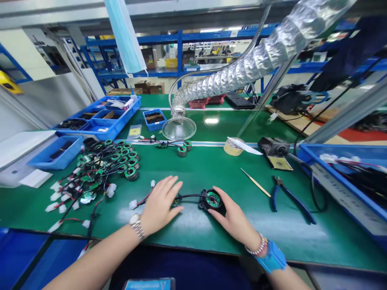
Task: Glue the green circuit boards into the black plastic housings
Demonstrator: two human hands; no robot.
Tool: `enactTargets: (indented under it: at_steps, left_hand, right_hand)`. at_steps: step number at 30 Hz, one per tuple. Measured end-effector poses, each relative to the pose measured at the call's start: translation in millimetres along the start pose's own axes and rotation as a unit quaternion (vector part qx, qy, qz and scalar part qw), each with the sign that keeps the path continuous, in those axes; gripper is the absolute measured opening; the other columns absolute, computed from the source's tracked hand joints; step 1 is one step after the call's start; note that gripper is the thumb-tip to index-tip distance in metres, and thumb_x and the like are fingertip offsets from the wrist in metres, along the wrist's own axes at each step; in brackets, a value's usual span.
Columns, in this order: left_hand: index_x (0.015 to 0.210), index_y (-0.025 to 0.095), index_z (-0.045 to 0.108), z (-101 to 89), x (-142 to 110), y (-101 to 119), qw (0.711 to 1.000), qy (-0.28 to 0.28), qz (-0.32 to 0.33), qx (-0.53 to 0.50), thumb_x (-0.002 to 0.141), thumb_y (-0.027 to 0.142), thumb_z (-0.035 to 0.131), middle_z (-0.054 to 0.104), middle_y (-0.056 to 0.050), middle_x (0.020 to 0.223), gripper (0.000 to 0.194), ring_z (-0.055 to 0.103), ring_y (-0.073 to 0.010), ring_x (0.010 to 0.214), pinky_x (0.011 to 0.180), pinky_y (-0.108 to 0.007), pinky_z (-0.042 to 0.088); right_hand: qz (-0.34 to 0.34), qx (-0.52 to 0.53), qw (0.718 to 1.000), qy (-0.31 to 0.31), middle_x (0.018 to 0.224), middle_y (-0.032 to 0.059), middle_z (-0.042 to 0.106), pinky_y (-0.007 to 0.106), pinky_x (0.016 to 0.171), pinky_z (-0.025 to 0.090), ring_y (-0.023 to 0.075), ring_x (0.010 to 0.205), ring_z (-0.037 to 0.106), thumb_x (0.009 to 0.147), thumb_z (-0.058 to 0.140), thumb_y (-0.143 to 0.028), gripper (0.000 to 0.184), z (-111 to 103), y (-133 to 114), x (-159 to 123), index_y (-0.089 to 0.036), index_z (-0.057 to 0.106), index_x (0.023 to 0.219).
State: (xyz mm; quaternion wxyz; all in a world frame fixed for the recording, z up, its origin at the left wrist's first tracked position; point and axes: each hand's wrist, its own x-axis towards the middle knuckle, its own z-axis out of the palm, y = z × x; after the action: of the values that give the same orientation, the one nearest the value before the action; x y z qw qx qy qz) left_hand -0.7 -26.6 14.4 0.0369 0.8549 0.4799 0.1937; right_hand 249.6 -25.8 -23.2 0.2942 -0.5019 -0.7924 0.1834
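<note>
A black round housing [212,200] with a ring-shaped green circuit board in it rests on the green bench mat. My right hand [231,215] grips its right side between thumb and fingers. From the housing a black cable [190,196] runs left and passes under my left hand [161,203]. That hand lies over the cable with fingers stretched out and thumb apart. A bit of small circuit board shows at its fingertips; the rest is hidden. Beyond the hand, red and black wires end in white connectors [133,204].
A pile of wired ring boards [121,161] spreads at left, near blue bins [104,125]. At right lie a pointed wooden-handled tool [256,183], blue-handled pliers [290,197], a tape roll [233,147] and a large blue bin [341,185]. A foil extraction duct [229,78] hangs over the bench.
</note>
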Motion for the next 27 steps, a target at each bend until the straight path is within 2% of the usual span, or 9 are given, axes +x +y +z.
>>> enactTargets:
  at_steps: [3, 5, 10, 12, 14, 17, 21, 24, 27]
  left_hand:
    - [0.123, 0.021, 0.039, -2.6, -33.2, -27.3, 0.999, 0.001, -0.042, 0.001, 0.081, 0.034, 0.052, 0.051, -0.01, 0.123, 0.046, 0.046, -0.0268, 0.116, 0.097, -0.046, 0.041]
    - [0.119, 0.021, 0.044, 3.7, -42.4, -35.6, 0.998, -0.002, -0.06, -0.012, 0.082, 0.031, 0.05, 0.055, -0.009, 0.117, 0.038, 0.051, -0.0252, 0.11, 0.094, -0.044, 0.044]
    - [0.101, 0.022, 0.056, 22.4, -31.4, -32.2, 0.996, 0.013, -0.067, -0.052, 0.084, 0.023, 0.043, 0.055, -0.009, 0.112, 0.021, 0.053, -0.0238, 0.105, 0.091, -0.042, 0.045]
    - [0.09, 0.022, 0.06, 21.3, -24.9, -29.3, 0.994, 0.014, -0.058, -0.093, 0.086, 0.023, 0.039, 0.056, -0.008, 0.111, 0.021, 0.05, -0.024, 0.108, 0.094, -0.043, 0.042]
    - [0.084, 0.022, 0.06, 14.5, -20.8, -27.5, 0.985, -0.018, -0.059, -0.163, 0.087, 0.028, 0.038, 0.059, -0.006, 0.102, 0.023, 0.051, -0.0234, 0.104, 0.094, -0.042, 0.04]
    - [0.074, 0.02, 0.057, 1.1, -16.5, -26.9, 0.944, -0.129, -0.112, -0.283, 0.087, 0.042, 0.039, 0.058, -0.002, 0.074, 0.031, 0.055, -0.018, 0.075, 0.072, -0.03, 0.046]
    - [0.068, 0.016, 0.055, -7.4, -10.1, -24.7, 0.856, -0.259, -0.173, -0.412, 0.083, 0.053, 0.04, 0.048, 0.001, 0.06, 0.043, 0.041, -0.0111, 0.053, 0.048, -0.021, 0.033]
    - [0.064, 0.015, 0.054, -4.3, -7.9, -25.4, 0.821, -0.28, -0.188, -0.461, 0.08, 0.058, 0.042, 0.047, 0.001, 0.058, 0.048, 0.037, -0.0104, 0.052, 0.046, -0.02, 0.028]
    - [0.063, 0.015, 0.054, 4.5, -8.8, -32.6, 0.822, -0.257, -0.199, -0.468, 0.077, 0.063, 0.042, 0.05, 0.0, 0.061, 0.051, 0.04, -0.0117, 0.055, 0.05, -0.021, 0.033]
  right_hand:
    - [0.003, -0.009, 1.0, 0.0, 0.121, 0.012, 0.05, 0.046, 0.094, 0.042, 0.0261, 0.112, 0.05, 0.08, 0.048, -0.039, 0.053, -1.4, 1.8, 0.0, -0.021, 0.033, 0.128]
    - [0.005, -0.011, 1.0, 0.004, 0.121, 0.0118, 0.05, 0.047, 0.094, 0.041, 0.0266, 0.111, 0.05, 0.08, 0.049, -0.039, 0.054, -0.8, 2.0, 1.0, -0.022, 0.033, 0.128]
    - [0.017, -0.002, 1.0, 0.012, 0.122, 0.0125, 0.049, 0.046, 0.096, 0.039, 0.0272, 0.113, 0.048, 0.077, 0.054, -0.04, 0.058, 6.3, 0.3, 3.5, -0.021, 0.033, 0.127]
    - [0.029, 0.015, 0.999, 0.009, 0.122, 0.0122, 0.049, 0.045, 0.096, 0.039, 0.026, 0.113, 0.048, 0.078, 0.055, -0.038, 0.055, 6.0, 0.1, 4.9, -0.02, 0.034, 0.125]
    - [0.039, 0.039, 0.998, -0.004, 0.122, 0.0113, 0.05, 0.042, 0.096, 0.039, 0.0243, 0.113, 0.048, 0.077, 0.057, -0.034, 0.053, 1.2, 1.3, 8.5, -0.02, 0.036, 0.123]
    - [0.041, 0.069, 0.996, -0.035, 0.121, 0.01, 0.05, 0.039, 0.096, 0.039, 0.0226, 0.112, 0.049, 0.072, 0.063, -0.026, 0.055, -12.9, 5.7, 18.6, -0.02, 0.039, 0.121]
    - [0.021, 0.097, 0.992, -0.08, 0.121, 0.0093, 0.051, 0.036, 0.095, 0.04, 0.0214, 0.111, 0.05, 0.068, 0.066, -0.019, 0.058, -29.9, 11.6, 29.8, -0.019, 0.041, 0.12]
    - [0.02, 0.093, 0.993, -0.076, 0.125, 0.0109, 0.048, 0.036, 0.098, 0.037, 0.0219, 0.115, 0.046, 0.068, 0.066, -0.02, 0.062, -32.3, 13.4, 29.1, -0.017, 0.04, 0.124]
    - [0.024, 0.082, 0.994, -0.061, 0.13, 0.0122, 0.044, 0.036, 0.1, 0.034, 0.0221, 0.12, 0.041, 0.069, 0.067, -0.023, 0.068, -29.5, 16.5, 22.8, -0.016, 0.036, 0.129]
